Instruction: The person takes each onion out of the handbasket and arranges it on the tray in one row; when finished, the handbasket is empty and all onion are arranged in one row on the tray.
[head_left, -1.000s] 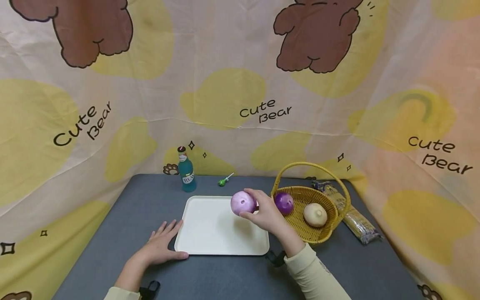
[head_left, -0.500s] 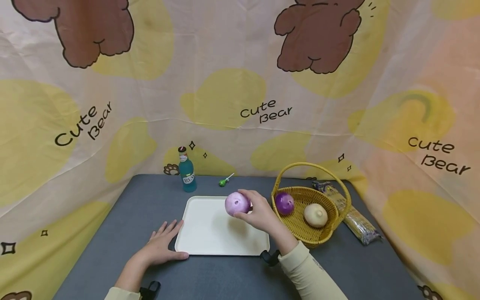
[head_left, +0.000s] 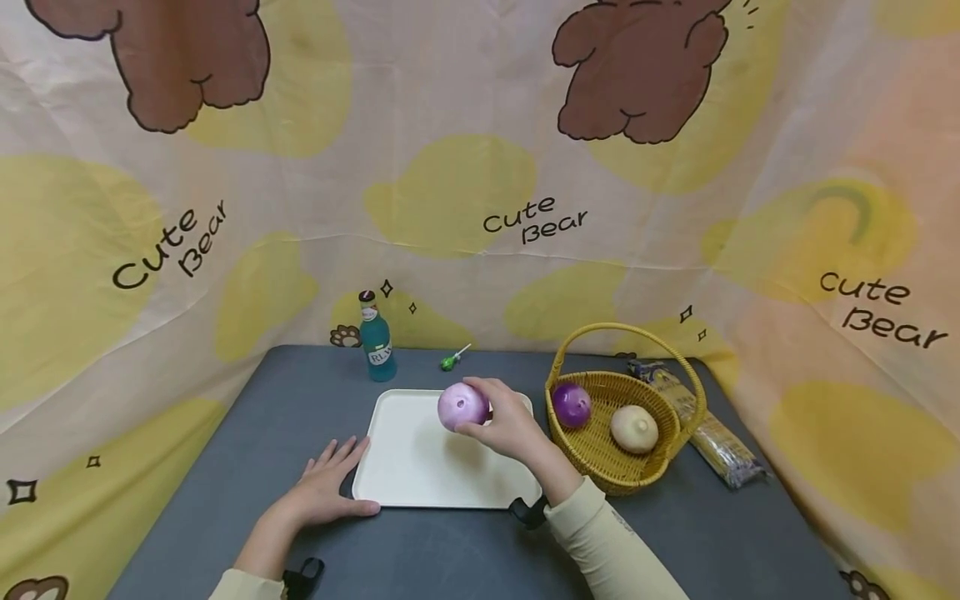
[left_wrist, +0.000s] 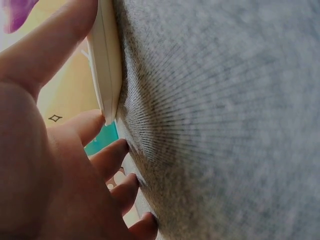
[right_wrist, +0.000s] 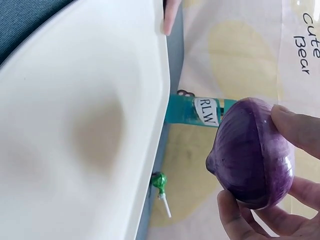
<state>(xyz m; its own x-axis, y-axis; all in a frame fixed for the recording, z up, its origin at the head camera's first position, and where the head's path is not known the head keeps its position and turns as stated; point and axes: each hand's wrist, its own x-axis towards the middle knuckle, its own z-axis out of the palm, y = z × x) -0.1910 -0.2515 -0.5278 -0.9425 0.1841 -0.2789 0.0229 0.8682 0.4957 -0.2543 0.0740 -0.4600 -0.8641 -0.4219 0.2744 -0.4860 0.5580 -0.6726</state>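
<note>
My right hand (head_left: 512, 423) holds a purple onion (head_left: 462, 407) between thumb and fingers, raised over the white tray (head_left: 405, 458). In the right wrist view the onion (right_wrist: 250, 155) shows its pointed end and glossy skin, and its shadow falls on the tray below. At the tray's left side rests my left hand (head_left: 321, 490), fingers spread, thumb at the near left corner. The left wrist view shows its thumb and index finger touching the tray's rim (left_wrist: 106, 65), the other fingertips against the grey tabletop.
Right of the tray stands a yellow wicker basket (head_left: 600, 479) with a tall handle, holding a darker purple onion (head_left: 572, 405) and a white onion (head_left: 634, 429). Beside it lies a clear packet (head_left: 723, 446). Behind the tray are a blue bottle (head_left: 377, 342) and a green lollipop (head_left: 450, 362).
My right hand has moved left with the purple onion, farther from the basket and toward the middle of the tray. My left hand stays at the tray's edge.
</note>
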